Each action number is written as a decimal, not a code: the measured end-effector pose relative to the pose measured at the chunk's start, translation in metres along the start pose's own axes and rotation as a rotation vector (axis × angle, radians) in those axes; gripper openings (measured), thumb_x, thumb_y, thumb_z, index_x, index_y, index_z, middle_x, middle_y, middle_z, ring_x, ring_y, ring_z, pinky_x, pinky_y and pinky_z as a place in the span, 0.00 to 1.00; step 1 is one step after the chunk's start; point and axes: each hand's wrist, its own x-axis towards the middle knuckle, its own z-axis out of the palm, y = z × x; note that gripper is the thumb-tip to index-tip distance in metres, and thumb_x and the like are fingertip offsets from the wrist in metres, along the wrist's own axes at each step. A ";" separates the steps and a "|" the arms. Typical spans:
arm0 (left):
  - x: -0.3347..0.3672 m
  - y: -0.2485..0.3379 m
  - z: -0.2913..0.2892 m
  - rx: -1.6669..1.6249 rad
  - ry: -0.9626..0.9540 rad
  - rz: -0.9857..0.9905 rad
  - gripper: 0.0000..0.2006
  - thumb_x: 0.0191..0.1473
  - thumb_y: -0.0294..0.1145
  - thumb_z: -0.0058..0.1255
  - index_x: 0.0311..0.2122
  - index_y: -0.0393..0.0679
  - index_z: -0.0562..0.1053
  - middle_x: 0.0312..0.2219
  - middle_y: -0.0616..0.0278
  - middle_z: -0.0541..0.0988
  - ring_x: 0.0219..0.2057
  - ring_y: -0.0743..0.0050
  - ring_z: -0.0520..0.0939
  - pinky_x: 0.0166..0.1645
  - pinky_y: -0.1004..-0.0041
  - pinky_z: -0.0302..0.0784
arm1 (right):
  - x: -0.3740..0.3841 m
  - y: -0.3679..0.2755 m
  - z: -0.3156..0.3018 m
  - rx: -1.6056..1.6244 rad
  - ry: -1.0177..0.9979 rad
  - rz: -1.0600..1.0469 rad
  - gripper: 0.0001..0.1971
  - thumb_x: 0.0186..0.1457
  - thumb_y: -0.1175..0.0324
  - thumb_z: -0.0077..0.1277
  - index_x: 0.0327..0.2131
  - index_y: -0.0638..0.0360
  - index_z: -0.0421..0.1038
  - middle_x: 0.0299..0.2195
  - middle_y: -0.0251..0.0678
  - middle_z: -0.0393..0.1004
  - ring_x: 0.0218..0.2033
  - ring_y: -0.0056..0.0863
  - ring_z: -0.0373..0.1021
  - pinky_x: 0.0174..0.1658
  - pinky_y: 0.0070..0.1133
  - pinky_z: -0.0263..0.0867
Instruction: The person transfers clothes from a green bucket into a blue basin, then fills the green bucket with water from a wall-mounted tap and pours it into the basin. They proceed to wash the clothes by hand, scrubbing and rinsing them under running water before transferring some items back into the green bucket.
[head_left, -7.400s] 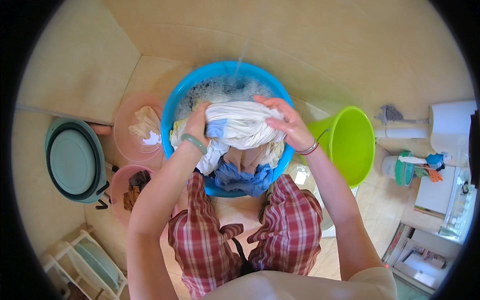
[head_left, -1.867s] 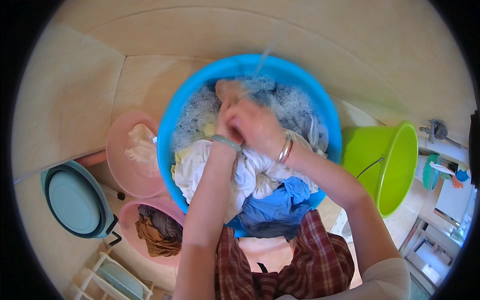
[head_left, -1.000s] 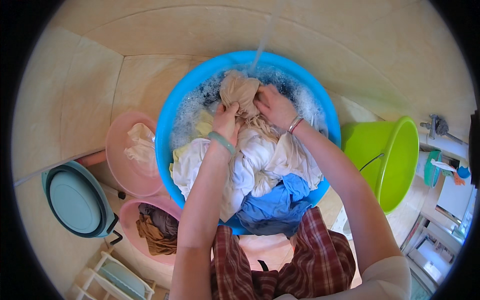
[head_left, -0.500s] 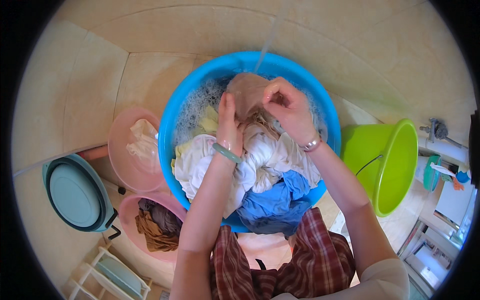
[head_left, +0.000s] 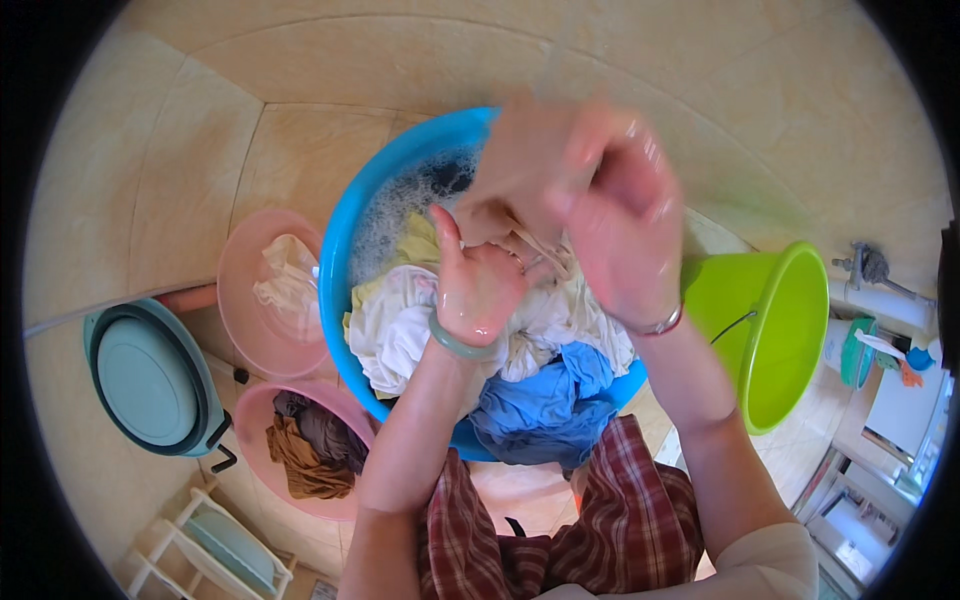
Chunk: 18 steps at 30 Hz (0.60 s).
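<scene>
My right hand [head_left: 628, 215], blurred by motion, is raised over the blue basin [head_left: 335, 270] with its fingers closed on a thin beige-brown cloth [head_left: 520, 155]. The wet cloth hangs stretched to the left of that hand, its lower end trailing toward the laundry. Below it, my left hand [head_left: 482, 292] is open, thumb up and palm showing, with the fingertips partly hidden by cloth. White garments [head_left: 395, 320], a yellow cloth [head_left: 418, 240] and blue garments [head_left: 540, 400] lie heaped in the basin. Suds [head_left: 385, 225] float along its far left side.
Left of the basin stand a pink basin [head_left: 235, 290] with a pale cloth and another pink basin [head_left: 250, 430] with brown and dark clothes. A teal folding basin [head_left: 150, 385] leans farther left. On the right is a lime-green bucket [head_left: 780, 340], near a wall tap [head_left: 865, 262].
My right hand has lifted toward the camera, pulling the beige-brown cloth up and to the right. My left hand has dropped away from the cloth's side and turned palm up.
</scene>
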 end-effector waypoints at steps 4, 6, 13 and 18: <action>0.001 0.011 -0.018 -0.067 -0.008 -0.007 0.33 0.57 0.61 0.34 0.57 0.45 0.61 0.53 0.59 0.68 0.54 0.62 0.68 0.58 0.62 0.62 | -0.063 0.019 -0.020 -0.232 -0.173 0.142 0.13 0.48 0.80 0.53 0.39 0.60 0.66 0.38 0.33 0.66 0.42 0.23 0.64 0.46 0.21 0.61; -0.001 0.010 -0.027 0.020 0.183 0.025 0.26 0.61 0.52 0.34 0.56 0.43 0.62 0.52 0.59 0.70 0.52 0.63 0.70 0.57 0.62 0.64 | -0.089 0.026 -0.026 -0.204 -0.033 0.265 0.12 0.50 0.79 0.53 0.39 0.61 0.67 0.38 0.32 0.66 0.43 0.23 0.63 0.46 0.22 0.61; 0.011 -0.049 -0.020 0.148 0.142 0.052 0.18 0.63 0.40 0.34 0.52 0.40 0.65 0.49 0.62 0.70 0.48 0.75 0.71 0.53 0.73 0.67 | -0.093 0.071 -0.034 0.351 0.540 0.425 0.23 0.59 0.63 0.46 0.55 0.60 0.56 0.53 0.48 0.62 0.53 0.34 0.63 0.57 0.29 0.57; 0.011 -0.060 -0.010 0.883 0.355 0.197 0.16 0.62 0.38 0.37 0.52 0.44 0.64 0.46 0.63 0.70 0.47 0.73 0.72 0.52 0.73 0.68 | -0.080 0.069 -0.051 0.506 0.355 0.501 0.13 0.57 0.70 0.46 0.45 0.59 0.63 0.48 0.49 0.67 0.51 0.43 0.65 0.54 0.31 0.61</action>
